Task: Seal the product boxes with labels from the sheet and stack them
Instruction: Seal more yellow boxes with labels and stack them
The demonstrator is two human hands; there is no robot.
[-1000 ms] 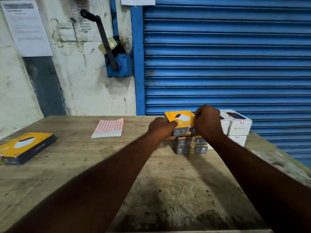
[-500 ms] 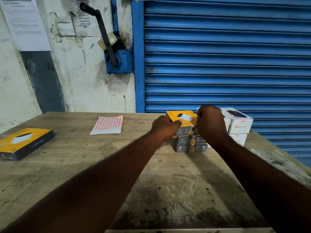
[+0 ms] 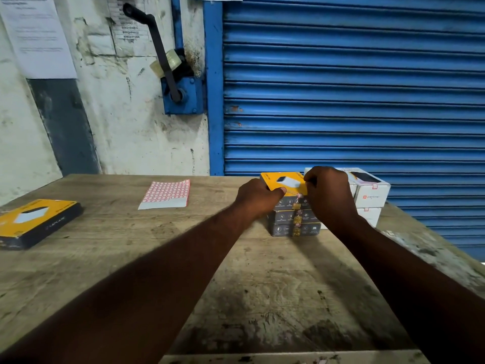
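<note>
A stack of three yellow-topped, dark-sided product boxes stands on the wooden table [image 3: 236, 271] at the far right; red labels run down their front faces. My left hand [image 3: 256, 197] grips the left corner of the top yellow box [image 3: 284, 182], thumb on its lid. My right hand [image 3: 329, 193] holds the right side of the same box with curled fingers. The label sheet [image 3: 166, 194], a white sheet of red-bordered stickers, lies flat at the far middle. Another yellow box [image 3: 36, 222] lies alone at the left edge.
Two stacked white product boxes [image 3: 371, 197] stand right behind the yellow stack, next to a blue roller shutter [image 3: 341, 88]. A crank handle with a tape roll [image 3: 168, 61] hangs on the wall behind the table.
The top yellow box has settled lower onto the stack, with both hands still on it. The view has tilted slightly.
</note>
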